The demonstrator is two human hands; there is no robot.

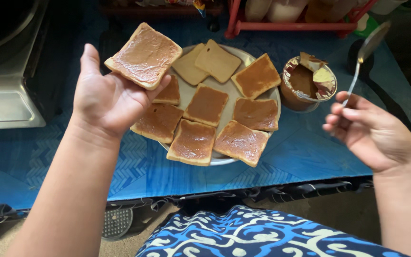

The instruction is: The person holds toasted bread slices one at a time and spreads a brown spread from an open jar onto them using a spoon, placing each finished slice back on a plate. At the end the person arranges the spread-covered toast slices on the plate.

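Our left hand (104,97) cups a spread-covered bread slice (144,55) on upturned fingers, raised above the plate (274,97) of coated slices on the blue table (305,157). Our right hand (374,133) pinches a spoon (365,57) beside the open jar (305,83). Balanced loosely, the slice could tip and land spread-side down.

Square bread slice (144,55), soft matt crust, coated with glossy smooth brown spread. Round metal plate (186,93), dull silvery sheen. Slim metal spoon (365,54), polished, reflective bowl. Round spread tub (307,84), torn foil seal, crinkled and shiny. Blue table covering (305,152), smooth, slight sheen, zigzag print. Red wire rack (291,24), glossy coated. Blue-and-white patterned cloth (262,235), matt
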